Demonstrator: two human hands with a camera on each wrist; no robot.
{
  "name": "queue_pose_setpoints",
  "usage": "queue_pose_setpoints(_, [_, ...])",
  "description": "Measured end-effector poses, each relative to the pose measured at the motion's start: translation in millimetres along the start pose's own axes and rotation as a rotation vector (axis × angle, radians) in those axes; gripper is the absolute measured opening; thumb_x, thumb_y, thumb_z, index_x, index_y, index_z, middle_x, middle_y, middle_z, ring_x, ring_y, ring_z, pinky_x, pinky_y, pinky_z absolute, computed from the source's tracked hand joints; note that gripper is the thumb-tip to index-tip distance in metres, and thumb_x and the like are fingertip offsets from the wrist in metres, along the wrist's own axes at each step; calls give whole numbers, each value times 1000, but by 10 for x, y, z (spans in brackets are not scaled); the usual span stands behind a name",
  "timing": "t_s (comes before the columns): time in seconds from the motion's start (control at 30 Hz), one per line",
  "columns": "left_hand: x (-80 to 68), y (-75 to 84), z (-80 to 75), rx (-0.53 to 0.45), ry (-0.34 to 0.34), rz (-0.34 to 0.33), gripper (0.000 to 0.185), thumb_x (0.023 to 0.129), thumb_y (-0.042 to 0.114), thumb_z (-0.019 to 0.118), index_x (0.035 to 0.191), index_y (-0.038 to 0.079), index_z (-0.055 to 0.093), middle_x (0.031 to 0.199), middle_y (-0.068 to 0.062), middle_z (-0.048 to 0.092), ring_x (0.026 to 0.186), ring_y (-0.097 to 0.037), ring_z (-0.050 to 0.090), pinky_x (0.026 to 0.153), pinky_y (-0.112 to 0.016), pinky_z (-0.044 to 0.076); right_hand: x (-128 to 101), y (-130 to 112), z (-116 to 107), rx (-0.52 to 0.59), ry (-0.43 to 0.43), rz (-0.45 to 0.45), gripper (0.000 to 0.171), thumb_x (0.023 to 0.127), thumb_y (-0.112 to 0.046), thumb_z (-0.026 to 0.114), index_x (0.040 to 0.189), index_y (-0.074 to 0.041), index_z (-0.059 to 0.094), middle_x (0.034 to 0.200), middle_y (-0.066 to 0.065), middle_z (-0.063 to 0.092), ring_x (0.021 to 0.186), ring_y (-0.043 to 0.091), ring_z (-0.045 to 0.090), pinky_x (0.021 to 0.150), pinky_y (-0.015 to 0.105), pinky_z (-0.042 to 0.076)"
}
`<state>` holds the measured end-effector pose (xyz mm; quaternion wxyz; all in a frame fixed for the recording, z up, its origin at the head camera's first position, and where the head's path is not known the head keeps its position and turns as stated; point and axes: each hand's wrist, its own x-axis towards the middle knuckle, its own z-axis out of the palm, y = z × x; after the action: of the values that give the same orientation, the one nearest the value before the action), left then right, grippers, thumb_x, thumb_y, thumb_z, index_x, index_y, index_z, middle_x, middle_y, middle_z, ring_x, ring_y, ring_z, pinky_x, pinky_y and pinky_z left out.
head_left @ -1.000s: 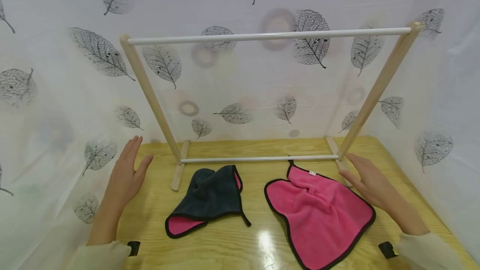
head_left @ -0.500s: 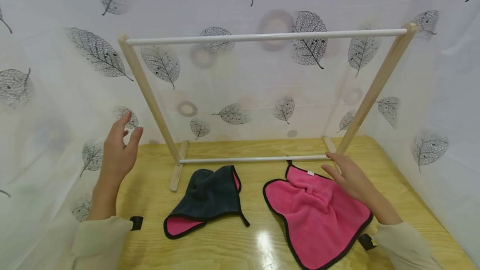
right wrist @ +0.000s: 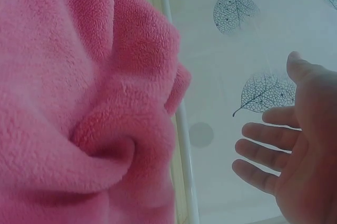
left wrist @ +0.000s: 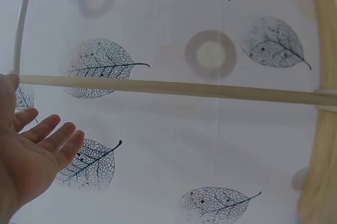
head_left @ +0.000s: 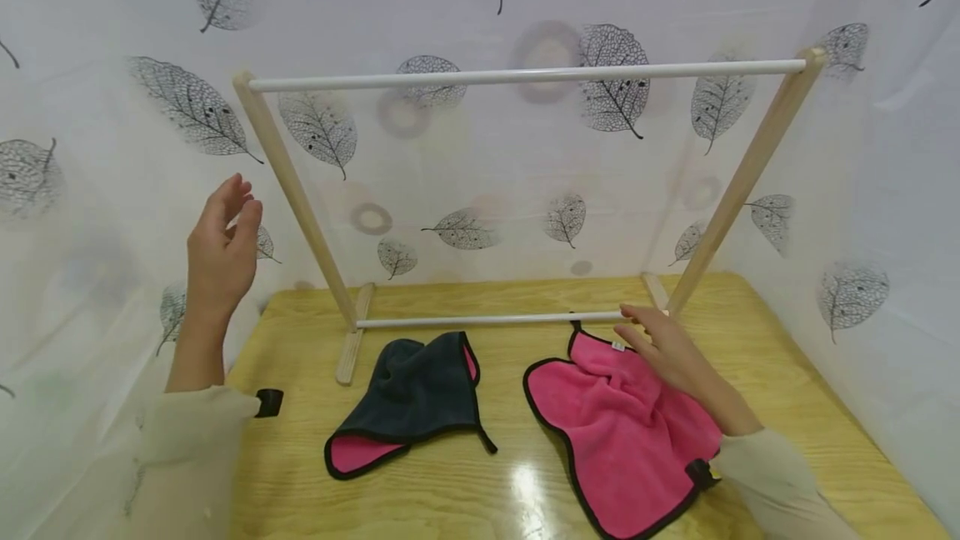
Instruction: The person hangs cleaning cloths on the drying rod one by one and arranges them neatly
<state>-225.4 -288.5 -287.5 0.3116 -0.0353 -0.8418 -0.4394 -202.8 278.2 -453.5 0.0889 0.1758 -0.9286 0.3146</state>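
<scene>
My left hand (head_left: 222,252) is raised beside the left post of a wooden drying rack (head_left: 303,207), its fingers relaxed and holding nothing. Over the upper right part of a pink towel (head_left: 618,457) hovers my right hand (head_left: 671,357), fingers loosely extended with nothing in them. That towel lies rumpled, with black edging, a small white tag and a black hanging loop near the rack's lower white bar (head_left: 480,321). To its left, a dark grey towel (head_left: 420,390) lies partly folded, pink underside showing at two corners. In the right wrist view, pink folds (right wrist: 105,103) fill the left side.
The rack's upper white bar (head_left: 525,75) spans two slanting posts, with nothing hanging on it. White sheeting (head_left: 480,157) printed with leaves encloses the wooden table (head_left: 420,507) at the back and sides.
My left hand has risen from beside the rack's left foot to about mid-post height. The right hand has moved left, from the towel's right edge to above it. Both towels stay put.
</scene>
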Motion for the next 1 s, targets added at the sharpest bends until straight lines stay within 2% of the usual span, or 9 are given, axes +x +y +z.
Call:
queue_pose_setpoints(0.23, [216,67,-41,-51,43,-25,53,109,37,46,158,16,43,152,-8,54,131,-11,54,108,-26,43,66,-6,101,40,-22,18,51,108,-28,57,144,9,52,140,28,58,123,44,58,98,60,50])
queue_pose_setpoints(0.37, [333,99,-43,-109,49,-30,52,109,35,46,157,13,44,150,-9,54,125,-11,55,104,-26,47,112,7,170,50,-8,13,49,108,-26,58,141,10,55,136,28,60,119,43,61,95,59,52])
queue_pose_setpoints(0.53, [474,141,-22,-192,41,-55,54,111,35,44,159,12,40,153,-12,50,133,-15,51,109,-31,46,165,26,269,62,5,20,47,108,-27,58,137,9,59,128,26,66,113,40,65,90,55,56])
queue_pose_setpoints(0.73, [577,192,23,-279,27,-70,57,111,36,43,162,10,33,158,-15,44,141,-22,47,114,-35,42,236,50,389,109,-12,78,47,107,-25,59,137,11,58,123,26,67,109,42,66,91,58,54])
queue_pose_setpoints(1.0, [690,259,88,-314,29,-90,58,111,36,43,162,9,32,158,-12,44,139,-19,47,115,-34,41,346,58,488,51,3,126,42,104,-23,66,130,11,64,118,26,69,105,40,66,88,56,55])
